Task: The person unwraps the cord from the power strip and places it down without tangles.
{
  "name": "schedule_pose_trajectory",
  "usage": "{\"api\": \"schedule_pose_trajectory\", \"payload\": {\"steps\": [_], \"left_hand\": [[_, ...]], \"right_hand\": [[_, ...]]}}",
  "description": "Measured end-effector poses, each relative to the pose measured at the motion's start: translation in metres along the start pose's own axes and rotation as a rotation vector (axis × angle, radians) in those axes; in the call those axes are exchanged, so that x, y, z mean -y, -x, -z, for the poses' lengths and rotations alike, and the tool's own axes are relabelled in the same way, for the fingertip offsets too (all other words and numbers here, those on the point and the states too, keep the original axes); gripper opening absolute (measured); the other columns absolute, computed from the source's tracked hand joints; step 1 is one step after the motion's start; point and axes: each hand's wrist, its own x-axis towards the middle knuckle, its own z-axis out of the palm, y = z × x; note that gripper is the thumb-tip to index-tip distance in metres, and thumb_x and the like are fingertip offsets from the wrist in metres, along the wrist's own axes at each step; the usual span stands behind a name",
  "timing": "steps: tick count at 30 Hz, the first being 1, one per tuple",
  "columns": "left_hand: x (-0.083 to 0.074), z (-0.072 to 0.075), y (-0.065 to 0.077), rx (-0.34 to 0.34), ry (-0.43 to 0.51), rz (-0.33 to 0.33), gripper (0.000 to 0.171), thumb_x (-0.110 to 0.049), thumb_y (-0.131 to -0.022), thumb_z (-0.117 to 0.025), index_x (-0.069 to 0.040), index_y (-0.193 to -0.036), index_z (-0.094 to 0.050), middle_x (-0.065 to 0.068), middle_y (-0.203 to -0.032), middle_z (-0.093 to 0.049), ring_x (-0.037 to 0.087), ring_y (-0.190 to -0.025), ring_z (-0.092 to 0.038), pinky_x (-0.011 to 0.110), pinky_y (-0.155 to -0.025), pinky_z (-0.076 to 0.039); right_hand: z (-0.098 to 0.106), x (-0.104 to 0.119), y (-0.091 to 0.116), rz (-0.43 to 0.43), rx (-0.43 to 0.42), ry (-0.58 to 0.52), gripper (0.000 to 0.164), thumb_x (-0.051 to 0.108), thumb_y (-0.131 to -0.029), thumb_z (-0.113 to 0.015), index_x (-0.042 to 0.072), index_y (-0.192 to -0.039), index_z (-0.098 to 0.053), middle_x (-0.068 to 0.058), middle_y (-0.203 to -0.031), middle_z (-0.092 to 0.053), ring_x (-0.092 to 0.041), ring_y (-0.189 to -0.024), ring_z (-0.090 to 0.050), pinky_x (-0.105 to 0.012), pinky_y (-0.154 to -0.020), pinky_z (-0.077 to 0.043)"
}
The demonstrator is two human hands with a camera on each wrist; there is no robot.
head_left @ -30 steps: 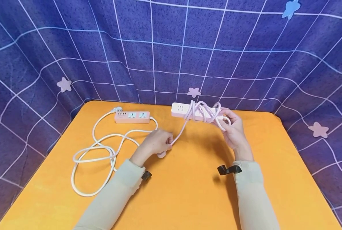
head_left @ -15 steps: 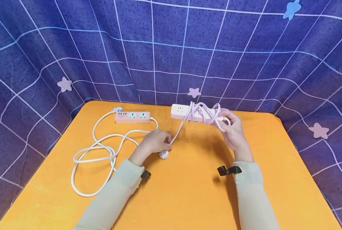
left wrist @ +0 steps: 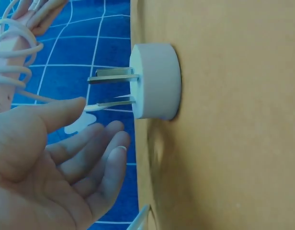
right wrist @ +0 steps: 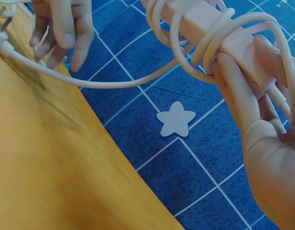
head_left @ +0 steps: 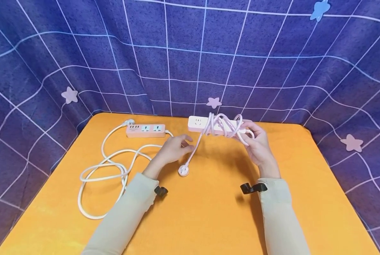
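In the head view, my right hand [head_left: 259,146] grips one end of a pink power strip [head_left: 194,123] above the table. The strip's pinkish cord [right wrist: 205,52] is wound round it in several loops, and a length runs down to the round plug [head_left: 183,170]. That plug [left wrist: 157,81] sits on the cloth with its metal prongs pointing up, as the left wrist view shows. My left hand [head_left: 174,149] is beside the hanging cord, fingers loosely bent and apart, with nothing held. A second pink power strip [head_left: 145,131] lies behind my left hand.
The second strip's white cord [head_left: 102,165] lies in loose loops on the left of the orange tabletop [head_left: 215,212]. Its plug [head_left: 128,122] rests by the strip's left end. A blue gridded curtain [head_left: 183,53] with stars hangs around the back and sides.
My left hand has let go of the cord near the plug and shifted slightly up and left, its fingers loosening. The plug now stands uncovered on the table. My right hand still holds the strip.
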Motion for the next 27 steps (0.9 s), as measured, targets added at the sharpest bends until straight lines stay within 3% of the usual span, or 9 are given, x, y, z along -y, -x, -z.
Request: {"api": "schedule_pose_trajectory", "payload": {"steps": [6,15,23,27], "left_hand": [[0.000,0.000,-0.012,0.008,0.061,0.025,0.045,-0.033,-0.103,-0.070,-0.008,-0.141,-0.065,0.011,-0.122,-0.076,0.030,-0.116,-0.071,0.047,-0.103,-0.053],[-0.007,-0.005,-0.025,0.029,0.097,0.027,0.042,-0.028,-0.103,-0.070,-0.010,-0.141,-0.066,0.013,-0.120,-0.076,0.029,-0.114,-0.071,0.045,-0.103,-0.054],[0.001,-0.011,-0.025,0.041,0.128,0.033,0.038,-0.025,-0.104,-0.069,-0.011,-0.139,-0.066,0.011,-0.115,-0.077,0.024,-0.101,-0.073,0.038,-0.092,-0.057],[0.001,-0.012,-0.025,0.050,0.187,0.045,0.035,-0.021,-0.105,-0.069,-0.010,-0.138,-0.066,0.010,-0.113,-0.077,0.021,-0.092,-0.075,0.034,-0.084,-0.059]], "right_hand": [[0.001,-0.002,0.000,-0.001,0.001,-0.008,0.037,-0.025,-0.093,-0.058,0.005,-0.104,-0.076,-0.007,-0.126,-0.063,-0.020,-0.108,-0.071,-0.039,-0.090,-0.063],[0.003,-0.002,0.001,-0.003,-0.009,-0.008,0.039,-0.025,-0.094,-0.055,0.005,-0.108,-0.077,-0.008,-0.122,-0.069,-0.019,-0.104,-0.073,-0.039,-0.090,-0.063],[0.002,-0.005,-0.001,-0.009,-0.006,-0.017,0.040,-0.026,-0.094,-0.054,0.003,-0.109,-0.076,-0.010,-0.117,-0.070,-0.020,-0.100,-0.074,-0.039,-0.089,-0.064],[0.004,-0.006,-0.003,-0.016,-0.012,-0.016,0.043,-0.028,-0.094,-0.050,0.002,-0.109,-0.076,-0.011,-0.114,-0.070,-0.020,-0.099,-0.074,-0.039,-0.089,-0.063]]}}
